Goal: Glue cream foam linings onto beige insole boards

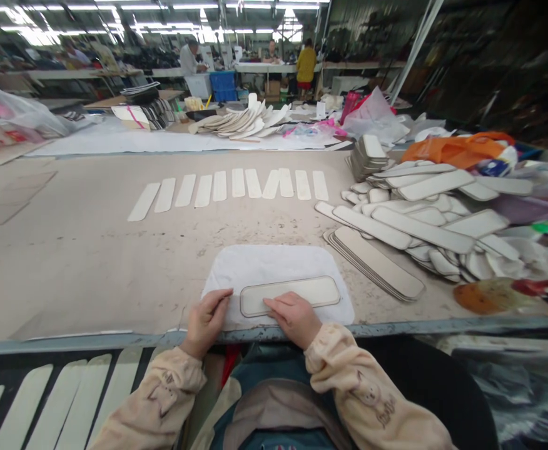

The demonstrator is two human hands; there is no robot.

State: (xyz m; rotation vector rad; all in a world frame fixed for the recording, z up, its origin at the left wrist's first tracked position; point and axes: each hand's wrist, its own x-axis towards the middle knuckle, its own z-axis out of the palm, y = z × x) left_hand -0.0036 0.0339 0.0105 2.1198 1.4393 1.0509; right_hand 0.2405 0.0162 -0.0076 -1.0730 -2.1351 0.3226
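Observation:
In the head view, a long white panel with rounded corners and a dark edge [311,292] lies on a white cloth-like sheet [264,265] near the table's front edge. My right hand [296,317] rests on the panel's left half, fingers stretched out and pressing on its surface. Just left of the panel, my left hand [209,317] is over the sheet's left edge. Its thumb and index finger are closed together; whatever is between them is too small to make out.
Small white strips [219,185] lie in a row beyond the sheet. To the right are a neat stack of panels [377,262], a loose heap of panels [424,225] and a brush-like tool with an orange-brown end [487,297]. More pale strips [72,394] lie below the table edge at left.

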